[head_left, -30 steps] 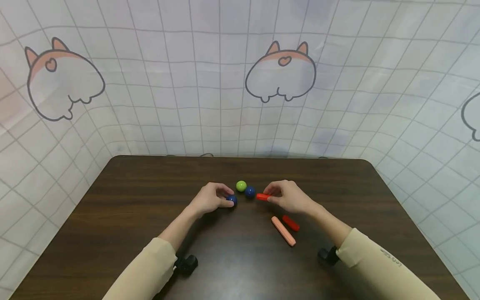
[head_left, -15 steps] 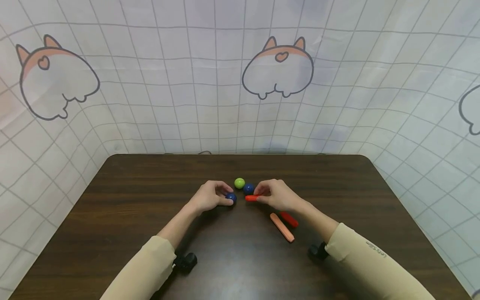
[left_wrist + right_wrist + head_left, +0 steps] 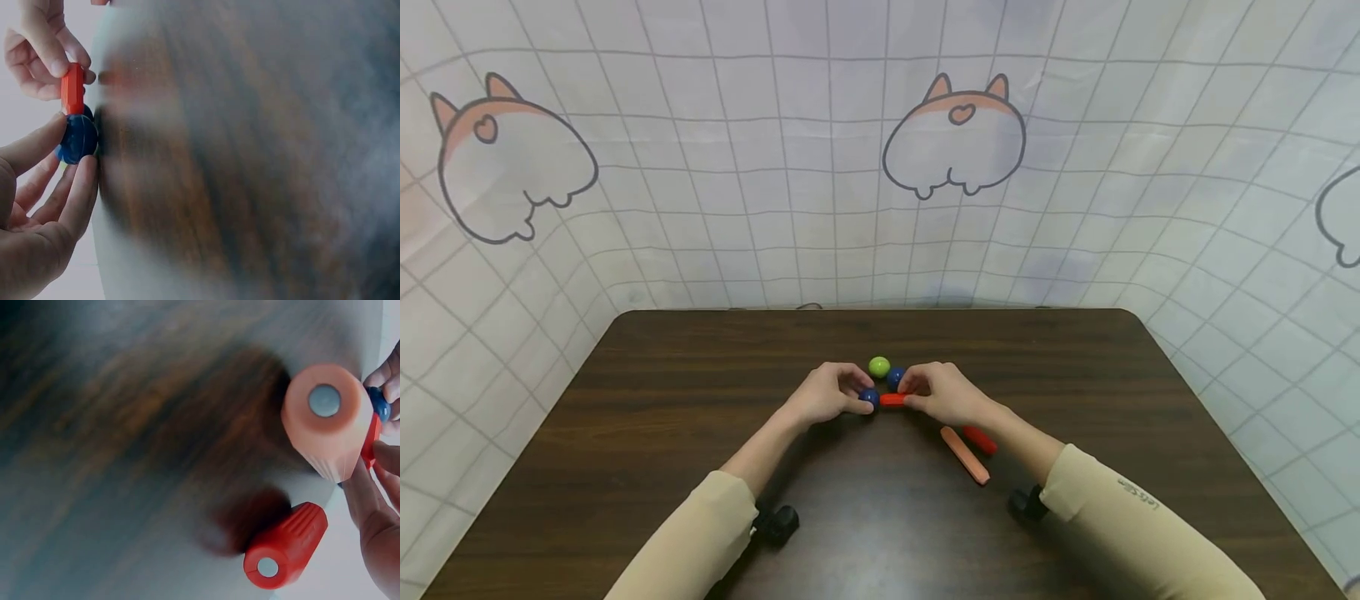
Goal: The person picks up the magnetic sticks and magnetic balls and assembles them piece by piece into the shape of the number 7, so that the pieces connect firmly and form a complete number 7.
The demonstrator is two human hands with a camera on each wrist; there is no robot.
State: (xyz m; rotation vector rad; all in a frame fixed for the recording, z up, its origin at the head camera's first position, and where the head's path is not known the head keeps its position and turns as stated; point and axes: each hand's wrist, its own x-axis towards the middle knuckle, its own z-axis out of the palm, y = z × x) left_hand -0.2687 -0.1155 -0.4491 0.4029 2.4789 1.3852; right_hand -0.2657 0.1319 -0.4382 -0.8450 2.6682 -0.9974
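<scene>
My left hand (image 3: pixel 826 393) pinches a dark blue ball (image 3: pixel 869 397) between thumb and fingers, low over the table. From the other side my right hand (image 3: pixel 946 395) grips a short red magnetic rod (image 3: pixel 891 400) near its right end. Rod and ball lie in line, and in the left wrist view the rod's free end (image 3: pixel 73 100) meets the ball (image 3: pixel 80 140). Just behind the rod sit a second blue ball (image 3: pixel 895 377) and a lime green ball (image 3: pixel 879 367), side by side. The right fingertips are right at that second blue ball.
A peach rod (image 3: pixel 965 456) and another red rod (image 3: pixel 980 439) lie on the dark wooden table (image 3: pixel 700 358), below the right forearm's inner side. Round grey ends show on both in the right wrist view. A white gridded curtain (image 3: pixel 760 183) surrounds the table's back and sides.
My right hand has brought the red rod leftward, closing the gap to the blue ball in my left hand. The left hand has barely shifted. The loose rods stay put.
</scene>
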